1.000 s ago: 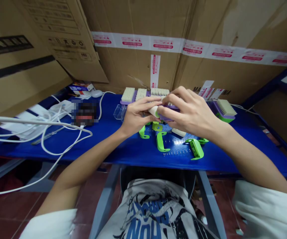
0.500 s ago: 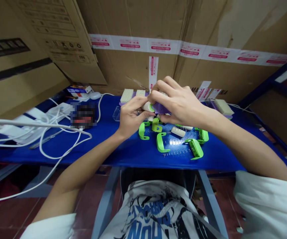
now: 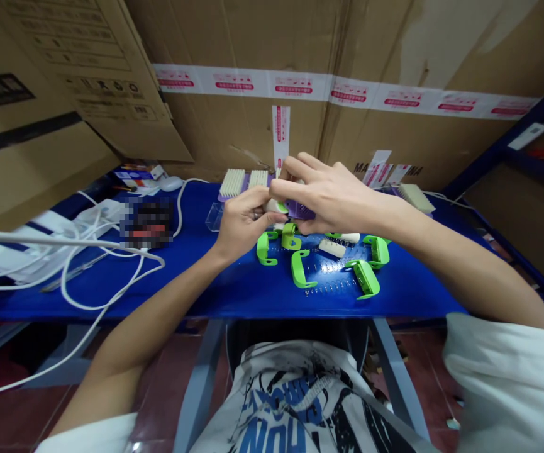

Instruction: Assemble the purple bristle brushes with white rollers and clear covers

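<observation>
My left hand (image 3: 246, 223) is closed round a white and green piece (image 3: 275, 206), thumb and fingers pinching it. Touching it from the right, my right hand (image 3: 321, 194) grips a purple part (image 3: 300, 210), mostly hidden under the fingers. Below both hands lie several green brackets (image 3: 302, 270), along with white blocks (image 3: 333, 247) and thin metal springs (image 3: 331, 290). Behind my left hand stand cream-bristled purple pieces (image 3: 233, 183), and a similar bristled piece (image 3: 416, 197) sits to the right, beyond my right forearm.
White cables (image 3: 71, 277) loop over the left side of the blue table (image 3: 196, 296). A blurred dark and red object (image 3: 146, 221), a clear plastic piece (image 3: 214, 216) and small boxes (image 3: 139, 173) are also on the left. Cardboard (image 3: 234, 38) walls the back.
The camera view has shifted slightly, moving the scene a little to the left. Both hands stay together around the same pieces, with only slight finger movement.
</observation>
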`<state>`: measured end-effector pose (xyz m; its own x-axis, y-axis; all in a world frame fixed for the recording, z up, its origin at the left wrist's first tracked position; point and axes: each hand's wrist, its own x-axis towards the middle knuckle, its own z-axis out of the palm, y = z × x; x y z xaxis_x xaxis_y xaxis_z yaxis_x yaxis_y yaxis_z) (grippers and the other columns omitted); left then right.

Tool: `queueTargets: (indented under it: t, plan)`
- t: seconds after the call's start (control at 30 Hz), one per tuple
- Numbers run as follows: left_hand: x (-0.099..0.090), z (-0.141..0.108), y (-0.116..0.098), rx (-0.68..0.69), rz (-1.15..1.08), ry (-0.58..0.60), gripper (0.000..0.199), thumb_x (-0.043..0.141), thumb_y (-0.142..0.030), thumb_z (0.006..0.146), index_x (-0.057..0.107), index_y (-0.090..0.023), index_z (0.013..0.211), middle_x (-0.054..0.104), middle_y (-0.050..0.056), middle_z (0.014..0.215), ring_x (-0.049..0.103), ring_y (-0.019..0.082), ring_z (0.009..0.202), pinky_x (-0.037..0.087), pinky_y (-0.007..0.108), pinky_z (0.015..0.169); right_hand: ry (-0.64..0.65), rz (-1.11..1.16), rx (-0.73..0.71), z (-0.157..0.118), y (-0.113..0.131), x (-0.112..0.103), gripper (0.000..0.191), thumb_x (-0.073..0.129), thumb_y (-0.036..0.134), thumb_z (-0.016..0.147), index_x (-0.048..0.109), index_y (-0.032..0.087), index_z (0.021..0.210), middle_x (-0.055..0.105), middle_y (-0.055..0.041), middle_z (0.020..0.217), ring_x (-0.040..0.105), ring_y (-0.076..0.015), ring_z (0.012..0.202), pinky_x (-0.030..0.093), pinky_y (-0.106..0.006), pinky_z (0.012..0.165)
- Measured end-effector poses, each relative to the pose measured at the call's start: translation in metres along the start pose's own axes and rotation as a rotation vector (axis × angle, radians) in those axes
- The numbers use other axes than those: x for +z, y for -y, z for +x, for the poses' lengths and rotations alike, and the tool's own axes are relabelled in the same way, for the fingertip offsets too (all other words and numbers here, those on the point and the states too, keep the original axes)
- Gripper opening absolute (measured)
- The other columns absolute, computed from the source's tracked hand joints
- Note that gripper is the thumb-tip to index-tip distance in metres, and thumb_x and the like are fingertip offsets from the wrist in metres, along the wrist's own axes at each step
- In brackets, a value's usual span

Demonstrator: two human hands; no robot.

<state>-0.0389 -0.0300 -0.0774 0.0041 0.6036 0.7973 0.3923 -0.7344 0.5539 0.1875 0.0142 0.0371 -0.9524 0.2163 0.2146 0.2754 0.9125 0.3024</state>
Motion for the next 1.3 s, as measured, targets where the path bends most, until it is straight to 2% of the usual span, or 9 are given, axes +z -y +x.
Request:
queueTargets:
  t: [0.2, 0.4, 0.47, 0.6, 0.73, 0.87, 1.07, 1.2, 1.3]
  plan:
    - [0.001, -0.004, 0.007, -0.068, -0.121, -0.04, 0.054, 0.085, -0.074, 0.1, 0.086, -0.021, 0.113, 0.083, 0.006, 0.103, 0.078, 0.02, 0.082, 0.066, 0.031, 0.068, -0.105, 0.008, 0.052, -0.004, -0.001, 0.002, 0.058, 0.071, 0.027, 0.106, 0.047, 0.033, 0.159, 0.069, -0.0114, 0.137, 0.063, -0.0334, 0.123, 0.059, -0.044, 0.091]
    - [-0.004, 0.0, 0.013, -0.027, -0.034, -0.275, 0.043, 0.067, -0.065, 0.116, 0.078, -0.026, 0.132, 0.085, 0.006, 0.118, 0.083, 0.018, 0.095, 0.068, 0.028, 0.075, -0.202, 0.159, 0.295, -0.021, -0.017, -0.007, 0.066, 0.079, 0.031, 0.1, 0.058, 0.033, 0.162, 0.08, -0.0089, 0.138, 0.072, -0.0352, 0.121, 0.064, -0.054, 0.099]
    - [-0.009, 0.002, 0.014, 0.065, 0.041, -0.186, 0.04, 0.08, -0.062, 0.11, 0.081, -0.025, 0.126, 0.085, 0.006, 0.113, 0.081, 0.018, 0.094, 0.065, 0.029, 0.077, -0.239, 0.197, 0.442, -0.033, -0.035, -0.017, 0.056, 0.081, 0.027, 0.099, 0.071, 0.029, 0.154, 0.083, -0.011, 0.14, 0.076, -0.0354, 0.12, 0.065, -0.058, 0.106]
    - [-0.015, 0.0, 0.013, 0.299, 0.283, 0.336, 0.036, 0.088, -0.058, 0.105, 0.087, -0.024, 0.118, 0.085, 0.006, 0.108, 0.077, 0.023, 0.101, 0.061, 0.035, 0.087, -0.319, 0.206, 0.89, -0.057, -0.093, -0.026, 0.053, 0.085, 0.02, 0.098, 0.082, 0.007, 0.149, 0.084, -0.0254, 0.141, 0.081, -0.0302, 0.123, 0.06, -0.041, 0.109]
    - [-0.014, -0.004, 0.014, 0.381, 0.43, 0.628, 0.035, 0.088, -0.051, 0.106, 0.086, -0.023, 0.125, 0.084, 0.008, 0.113, 0.072, 0.026, 0.106, 0.059, 0.036, 0.087, -0.069, 0.041, 1.26, -0.061, -0.15, 0.01, 0.069, 0.084, 0.049, 0.104, 0.077, 0.001, 0.152, 0.074, -0.0391, 0.149, 0.074, -0.0427, 0.14, 0.052, -0.05, 0.107]
    - [-0.012, -0.007, 0.015, 0.454, 0.532, 0.669, 0.033, 0.086, -0.047, 0.107, 0.084, -0.02, 0.126, 0.082, 0.01, 0.114, 0.069, 0.028, 0.108, 0.06, 0.039, 0.088, 0.151, -0.014, 1.239, -0.054, -0.178, 0.067, 0.076, 0.077, 0.057, 0.108, 0.076, -0.011, 0.142, 0.07, -0.0471, 0.146, 0.071, -0.0459, 0.14, 0.049, -0.056, 0.11]
    - [-0.008, -0.01, 0.013, 0.496, 0.564, 0.643, 0.032, 0.083, -0.047, 0.11, 0.084, -0.018, 0.124, 0.081, 0.012, 0.112, 0.069, 0.029, 0.106, 0.059, 0.039, 0.087, 0.165, -0.033, 1.247, -0.064, -0.177, 0.133, 0.084, 0.051, 0.077, 0.113, 0.08, 0.003, 0.139, 0.075, -0.0413, 0.143, 0.062, -0.0537, 0.146, 0.051, -0.067, 0.112]
    - [-0.006, -0.011, 0.009, 0.513, 0.577, 0.642, 0.031, 0.081, -0.047, 0.111, 0.084, -0.017, 0.119, 0.08, 0.013, 0.113, 0.068, 0.029, 0.106, 0.059, 0.039, 0.086, 0.178, -0.068, 1.261, -0.063, -0.167, 0.142, 0.078, 0.042, 0.058, 0.123, 0.073, -0.009, 0.147, 0.064, -0.0443, 0.158, 0.048, -0.0502, 0.161, 0.046, -0.058, 0.118]
    - [-0.005, -0.012, 0.006, 0.515, 0.587, 0.652, 0.025, 0.082, -0.039, 0.11, 0.084, -0.016, 0.121, 0.08, 0.012, 0.114, 0.068, 0.029, 0.106, 0.06, 0.04, 0.088, 0.199, -0.067, 1.25, -0.066, -0.162, 0.127, 0.07, 0.036, 0.048, 0.125, 0.071, -0.006, 0.153, 0.063, -0.0409, 0.161, 0.052, -0.0465, 0.159, 0.048, -0.054, 0.117]
